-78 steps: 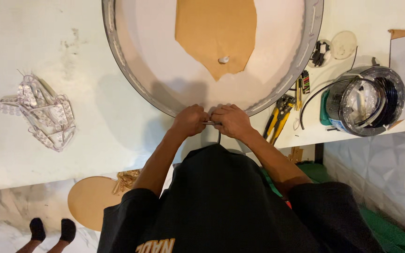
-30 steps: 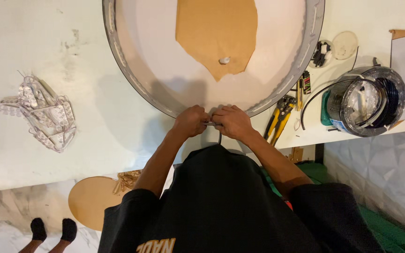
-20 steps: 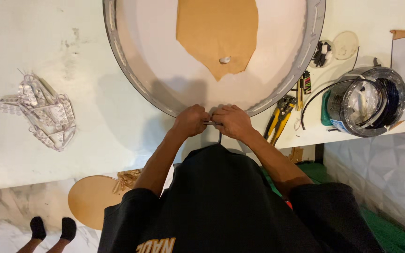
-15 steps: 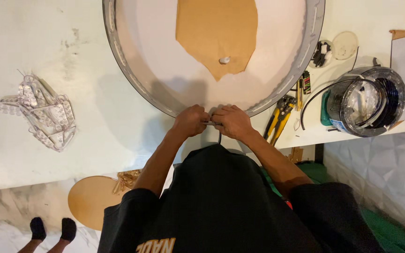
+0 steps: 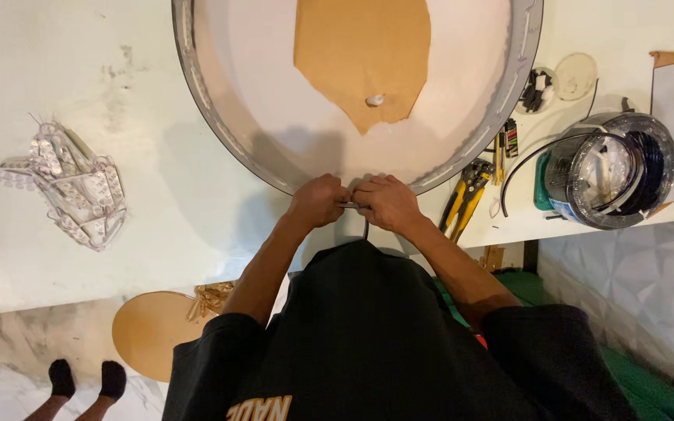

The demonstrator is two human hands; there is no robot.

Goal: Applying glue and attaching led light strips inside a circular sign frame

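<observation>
Big round metal-rimmed frame [image 5: 220,136] on white surface [image 5: 157,226], torn brown paper sheet [image 5: 362,54] lying inside. Left hand [image 5: 317,201] and right hand [image 5: 384,203] side by side at frame's near rim, fingers curled tight, pinching a small thin piece between them; what it is, cannot tell. Yellow pliers [image 5: 462,204] just right.

White table [image 5: 157,195] carrying a big round frame and scattered tools.
The round frame [image 5: 220,129] fills the upper centre; a tangle of clear strips [image 5: 72,187] lies at left, yellow pliers [image 5: 466,199] and a cable spool [image 5: 610,179] at right, and a small round lid [image 5: 576,76] sits at upper right.
</observation>
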